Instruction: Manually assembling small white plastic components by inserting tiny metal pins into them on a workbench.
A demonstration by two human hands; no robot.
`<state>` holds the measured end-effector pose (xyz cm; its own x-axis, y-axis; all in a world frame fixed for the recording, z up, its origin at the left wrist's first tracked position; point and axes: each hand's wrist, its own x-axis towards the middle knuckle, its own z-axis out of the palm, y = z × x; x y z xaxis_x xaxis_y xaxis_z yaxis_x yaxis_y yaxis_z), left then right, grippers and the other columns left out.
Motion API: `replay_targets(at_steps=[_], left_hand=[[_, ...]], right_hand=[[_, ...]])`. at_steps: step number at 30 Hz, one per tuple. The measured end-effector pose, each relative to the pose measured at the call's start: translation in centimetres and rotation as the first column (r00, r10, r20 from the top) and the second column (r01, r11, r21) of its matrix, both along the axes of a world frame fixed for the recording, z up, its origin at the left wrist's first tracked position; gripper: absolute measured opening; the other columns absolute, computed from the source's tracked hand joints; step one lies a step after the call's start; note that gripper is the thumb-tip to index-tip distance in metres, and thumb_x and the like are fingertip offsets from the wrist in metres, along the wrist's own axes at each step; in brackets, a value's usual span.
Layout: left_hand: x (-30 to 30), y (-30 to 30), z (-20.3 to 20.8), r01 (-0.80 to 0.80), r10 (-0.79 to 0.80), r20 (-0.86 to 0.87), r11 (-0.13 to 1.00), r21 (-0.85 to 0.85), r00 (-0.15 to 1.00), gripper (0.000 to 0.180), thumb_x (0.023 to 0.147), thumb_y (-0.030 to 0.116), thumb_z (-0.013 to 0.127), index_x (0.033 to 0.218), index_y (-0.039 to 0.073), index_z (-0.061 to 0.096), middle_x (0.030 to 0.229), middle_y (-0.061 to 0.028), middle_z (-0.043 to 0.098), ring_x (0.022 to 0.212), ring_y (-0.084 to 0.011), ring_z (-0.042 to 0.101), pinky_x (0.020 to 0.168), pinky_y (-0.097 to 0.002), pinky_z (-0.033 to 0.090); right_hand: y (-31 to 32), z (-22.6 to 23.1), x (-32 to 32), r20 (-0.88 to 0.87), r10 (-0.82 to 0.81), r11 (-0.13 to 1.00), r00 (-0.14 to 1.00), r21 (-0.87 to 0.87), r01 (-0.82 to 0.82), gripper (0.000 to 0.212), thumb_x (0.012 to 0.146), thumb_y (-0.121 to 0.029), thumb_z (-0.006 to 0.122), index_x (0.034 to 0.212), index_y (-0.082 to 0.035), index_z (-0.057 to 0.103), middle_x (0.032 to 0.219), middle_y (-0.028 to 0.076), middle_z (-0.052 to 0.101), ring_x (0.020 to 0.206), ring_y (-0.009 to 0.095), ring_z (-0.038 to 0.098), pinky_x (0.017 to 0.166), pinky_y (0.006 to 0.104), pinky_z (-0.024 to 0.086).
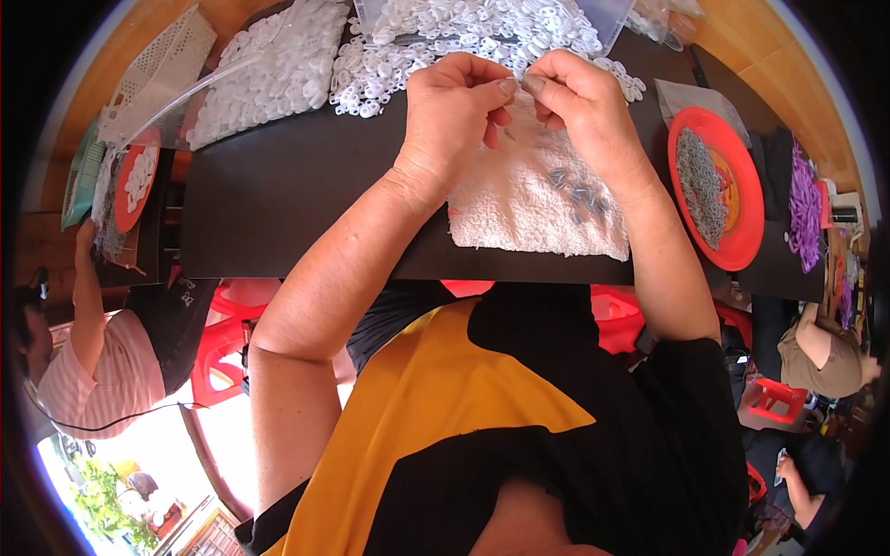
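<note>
My left hand [454, 111] and my right hand [586, 104] are raised close together over a pale towel [528, 227]. Thumb and forefinger are pinched on each, and the fingertips nearly meet. Whatever they grip is too small to make out. A tiny dark tip shows under my left fingers. Several small grey metal pins or screws [582, 196] lie scattered on the towel, near my right wrist. Just beyond my hands spreads a heap of small white plastic pieces [380, 79], each with a hole in it.
A clear bag [264, 79] packed with white pieces and a clear plastic bin [607, 23] stand at the back. On the right, a red dish [749, 208] holds grey metal pieces beside a purple pile [805, 208]. A co-worker [107, 371] sits at left; others sit at right.
</note>
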<state>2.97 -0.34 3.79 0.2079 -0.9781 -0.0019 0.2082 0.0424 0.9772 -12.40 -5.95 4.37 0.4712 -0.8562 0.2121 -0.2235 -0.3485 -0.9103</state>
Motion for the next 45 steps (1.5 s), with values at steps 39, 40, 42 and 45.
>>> replay_targets(at_steps=[39, 40, 42, 45], left_hand=[[0.7, -0.3, -0.3, -0.042, 0.052, -0.268, 0.998, 0.045, 0.962, 0.006, 0.074, -0.003, 0.065, 0.077, -0.003, 0.059, 0.067, -0.0102, 0.062, 0.052, -0.0150, 0.058, 0.042, -0.0253, 0.041], [0.6, -0.3, -0.2, -0.041, 0.049, -0.260, 0.999, 0.036, 0.964, 0.007, 0.074, -0.003, 0.065, 0.077, -0.002, 0.060, 0.066, -0.0101, 0.062, 0.051, -0.0147, 0.057, 0.042, -0.0251, 0.041], [0.2, -0.4, -0.6, -0.028, 0.040, -0.267, 0.998, 0.049, 0.963, 0.007, 0.074, -0.003, 0.065, 0.077, -0.002, 0.060, 0.066, -0.0096, 0.061, 0.051, -0.0142, 0.056, 0.042, -0.0250, 0.040], [0.0, -0.2, -0.7, -0.023, 0.037, -0.254, 0.998, 0.056, 0.967, 0.007, 0.073, -0.004, 0.066, 0.078, -0.001, 0.060, 0.065, -0.0084, 0.060, 0.049, -0.0132, 0.054, 0.042, -0.0248, 0.040]], right_hand=[[-10.0, -0.4, 5.8, -0.544, -0.229, 0.789, 0.807, -0.590, -0.174, 0.013, 0.081, -0.021, 0.061, 0.087, -0.010, 0.063, 0.085, 0.007, 0.066, 0.079, 0.030, 0.062, 0.068, 0.0406, 0.047], [-10.2, -0.6, 5.4, -0.515, -0.245, 0.784, 0.821, -0.604, -0.144, 0.013, 0.082, -0.021, 0.060, 0.088, -0.010, 0.063, 0.086, 0.007, 0.067, 0.079, 0.030, 0.062, 0.069, 0.0406, 0.047], [-10.1, -0.9, 5.1, -0.528, -0.227, 0.785, 0.819, -0.596, -0.167, 0.013, 0.082, -0.020, 0.060, 0.089, -0.010, 0.064, 0.088, 0.006, 0.066, 0.080, 0.030, 0.062, 0.070, 0.0409, 0.047], [-9.6, -1.4, 5.6, -0.545, -0.209, 0.737, 0.812, -0.634, -0.236, 0.014, 0.081, -0.018, 0.059, 0.092, -0.011, 0.065, 0.092, 0.007, 0.065, 0.082, 0.030, 0.063, 0.071, 0.0416, 0.048]])
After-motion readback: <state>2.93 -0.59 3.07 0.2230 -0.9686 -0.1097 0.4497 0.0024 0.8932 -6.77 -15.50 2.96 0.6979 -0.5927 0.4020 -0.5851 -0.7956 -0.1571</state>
